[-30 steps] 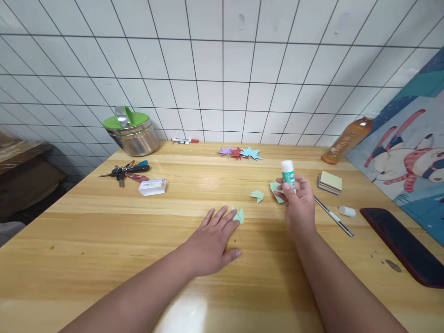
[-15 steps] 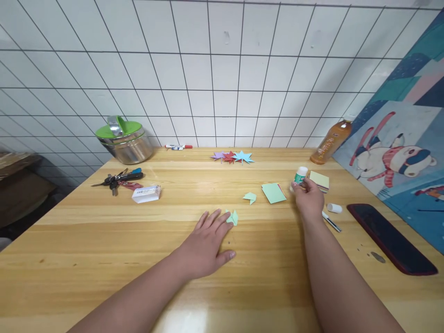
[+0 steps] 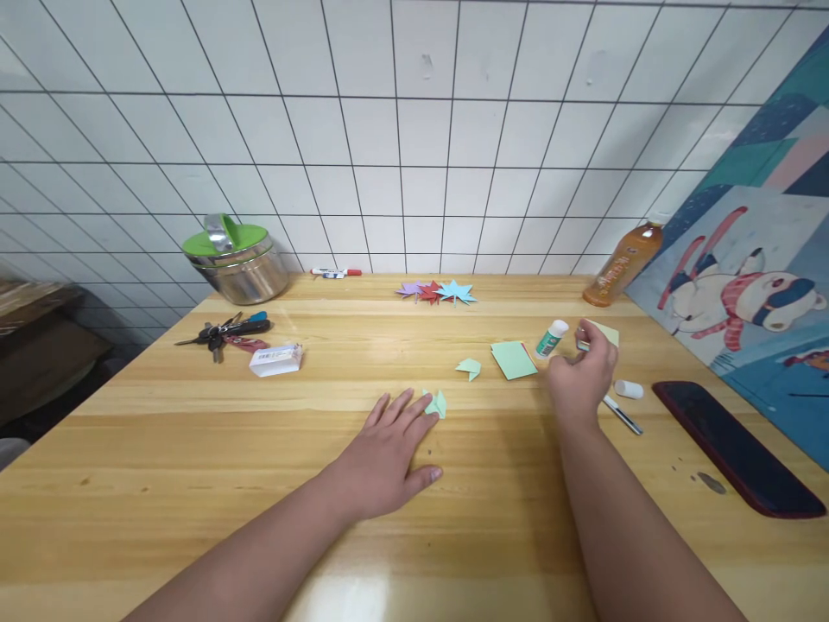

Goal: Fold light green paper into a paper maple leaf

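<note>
My left hand (image 3: 392,453) lies flat on the wooden table with its fingers spread. Its fingertips touch a small folded pale-green paper (image 3: 436,403), partly covering it. My right hand (image 3: 583,371) is raised at the right, fingers bent, with a gap between thumb and forefinger. A glue stick (image 3: 551,339) stands just left of it, apart from the fingers. Behind the right hand, a stack of yellowish paper squares (image 3: 607,332) is partly hidden; a pale edge shows by the fingertips. Another folded green piece (image 3: 469,369) lies beside a stack of green paper squares (image 3: 514,360).
Purple, red and blue paper leaves (image 3: 435,292) lie by the tiled wall. A white cap (image 3: 628,390), pen (image 3: 623,415), phone (image 3: 735,449) and drink bottle (image 3: 623,263) are rightward. Keys (image 3: 226,333), a small white box (image 3: 276,359), marker (image 3: 337,272) and green-lidded pot (image 3: 239,268) are leftward.
My right hand has let go of the glue stick, which now stands on the table, and has shifted right toward the yellowish paper stack. My left hand has stayed in place.
</note>
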{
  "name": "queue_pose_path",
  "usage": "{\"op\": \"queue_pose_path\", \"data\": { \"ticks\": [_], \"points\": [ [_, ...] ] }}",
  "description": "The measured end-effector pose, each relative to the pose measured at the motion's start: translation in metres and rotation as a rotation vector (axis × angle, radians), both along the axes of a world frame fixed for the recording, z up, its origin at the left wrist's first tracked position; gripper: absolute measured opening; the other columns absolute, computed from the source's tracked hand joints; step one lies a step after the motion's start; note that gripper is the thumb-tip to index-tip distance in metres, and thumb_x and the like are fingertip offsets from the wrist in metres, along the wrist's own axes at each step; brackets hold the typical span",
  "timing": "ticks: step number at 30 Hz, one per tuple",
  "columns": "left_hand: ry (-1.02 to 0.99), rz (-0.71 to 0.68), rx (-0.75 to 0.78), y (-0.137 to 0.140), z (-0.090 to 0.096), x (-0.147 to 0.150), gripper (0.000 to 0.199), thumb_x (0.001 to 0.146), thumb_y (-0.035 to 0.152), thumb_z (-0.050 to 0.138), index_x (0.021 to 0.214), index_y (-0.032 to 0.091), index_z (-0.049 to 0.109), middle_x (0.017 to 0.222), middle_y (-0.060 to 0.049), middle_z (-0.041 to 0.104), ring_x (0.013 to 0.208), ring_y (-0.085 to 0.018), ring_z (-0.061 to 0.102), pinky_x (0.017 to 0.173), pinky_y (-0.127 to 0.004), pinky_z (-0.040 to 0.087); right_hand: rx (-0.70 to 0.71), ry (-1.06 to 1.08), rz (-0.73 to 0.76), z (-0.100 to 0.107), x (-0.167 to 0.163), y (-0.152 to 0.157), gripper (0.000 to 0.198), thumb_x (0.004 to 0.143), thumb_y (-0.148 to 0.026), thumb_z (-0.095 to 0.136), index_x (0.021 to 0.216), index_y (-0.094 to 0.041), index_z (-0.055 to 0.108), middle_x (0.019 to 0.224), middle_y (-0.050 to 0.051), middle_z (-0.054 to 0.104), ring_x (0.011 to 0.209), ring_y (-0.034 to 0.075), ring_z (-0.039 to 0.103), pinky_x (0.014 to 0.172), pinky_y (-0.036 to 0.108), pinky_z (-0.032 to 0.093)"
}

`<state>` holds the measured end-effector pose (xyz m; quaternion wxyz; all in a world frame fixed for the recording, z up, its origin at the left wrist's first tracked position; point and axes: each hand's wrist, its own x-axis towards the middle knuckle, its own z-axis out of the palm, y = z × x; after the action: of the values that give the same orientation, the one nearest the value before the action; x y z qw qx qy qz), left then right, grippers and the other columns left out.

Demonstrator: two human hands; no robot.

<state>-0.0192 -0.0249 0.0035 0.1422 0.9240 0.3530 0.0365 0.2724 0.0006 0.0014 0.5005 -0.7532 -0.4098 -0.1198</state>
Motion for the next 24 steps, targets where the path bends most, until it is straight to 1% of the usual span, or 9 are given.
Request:
{"op": "queue_pose_path", "data": {
  "ticks": [1,3,5,6,9,14,17,21,24],
  "points": [
    [0.002,0.001,0.000,0.000,0.000,0.000,0.060,0.082,0.056,0.038,0.134,0.028,0.028,0.147,-0.002,0.019,0.134,-0.027,0.010,0.107,-0.051,0.009,0.009,-0.041,0.089,0.004,-0.010,-0.004,0.055,0.069,-0.012,0.042,0.124,-0.017,0.043,0.111,0.010,0.054,0.096,0.023,0.053,0.078,0.036,0.041],
    [0.006,0.000,-0.002,0.000,0.000,0.000,0.060,0.082,0.056,0.037,0.134,0.028,0.027,0.148,-0.002,0.018,0.134,-0.027,0.010,0.107,-0.051,0.009,-0.144,-0.195,0.448,0.010,-0.029,-0.008,0.044,0.071,-0.009,0.039,0.110,-0.020,0.056,0.098,0.006,0.062,0.089,0.021,0.054,0.080,0.035,0.041],
    [0.010,0.001,-0.005,0.000,0.000,0.001,0.061,0.082,0.056,0.037,0.135,0.027,0.027,0.148,-0.003,0.018,0.134,-0.028,0.010,0.107,-0.051,0.009,-0.309,-0.393,0.716,0.010,-0.043,-0.007,0.047,0.068,-0.004,0.041,0.108,-0.021,0.060,0.104,0.004,0.063,0.099,0.022,0.050,0.088,0.036,0.037],
    [0.012,0.001,-0.006,0.000,0.000,0.001,0.061,0.082,0.057,0.037,0.134,0.027,0.028,0.148,-0.003,0.017,0.134,-0.028,0.010,0.107,-0.051,0.009,-0.358,-0.448,0.778,0.009,-0.046,-0.005,0.051,0.068,-0.002,0.042,0.113,-0.021,0.057,0.110,0.004,0.062,0.103,0.022,0.048,0.090,0.036,0.036],
    [0.014,0.000,-0.007,0.000,-0.001,0.001,0.061,0.082,0.057,0.036,0.135,0.027,0.027,0.148,-0.003,0.017,0.134,-0.027,0.010,0.107,-0.051,0.009,-0.464,-0.519,0.790,0.004,-0.049,0.002,0.049,0.074,-0.004,0.043,0.118,-0.021,0.054,0.114,0.004,0.061,0.105,0.022,0.047,0.089,0.035,0.036],
    [0.009,-0.004,-0.006,-0.001,-0.001,0.001,0.061,0.082,0.055,0.039,0.135,0.027,0.027,0.148,-0.004,0.017,0.134,-0.027,0.010,0.107,-0.050,0.008,-0.497,-0.507,0.715,0.003,-0.049,0.010,0.022,0.081,-0.018,0.049,0.094,-0.022,0.066,0.089,0.007,0.069,0.086,0.022,0.056,0.078,0.033,0.039],
    [-0.002,-0.004,-0.011,-0.001,-0.001,0.000,0.060,0.082,0.054,0.039,0.134,0.027,0.029,0.147,-0.004,0.018,0.134,-0.028,0.011,0.107,-0.051,0.009,-0.379,-0.266,0.674,0.004,-0.053,0.010,0.017,0.079,-0.021,0.051,0.083,-0.020,0.067,0.085,0.006,0.067,0.081,0.019,0.058,0.076,0.032,0.043],
    [-0.009,-0.005,-0.014,0.000,-0.001,0.001,0.062,0.082,0.055,0.038,0.135,0.027,0.025,0.147,-0.004,0.018,0.134,-0.027,0.011,0.107,-0.050,0.009,-0.414,0.468,0.768,0.000,-0.059,0.003,0.019,0.072,-0.026,0.056,0.089,-0.019,0.061,0.068,-0.001,0.059,0.056,0.013,0.056,0.058,0.030,0.050],
    [-0.015,-0.004,-0.013,0.000,-0.001,0.001,0.062,0.082,0.055,0.039,0.136,0.028,0.024,0.147,-0.004,0.019,0.134,-0.027,0.012,0.107,-0.051,0.009,-0.416,0.930,0.903,0.001,-0.062,-0.002,0.034,0.068,-0.022,0.060,0.102,-0.022,0.057,0.065,-0.004,0.054,0.054,0.011,0.057,0.058,0.029,0.054]
  ]
}}
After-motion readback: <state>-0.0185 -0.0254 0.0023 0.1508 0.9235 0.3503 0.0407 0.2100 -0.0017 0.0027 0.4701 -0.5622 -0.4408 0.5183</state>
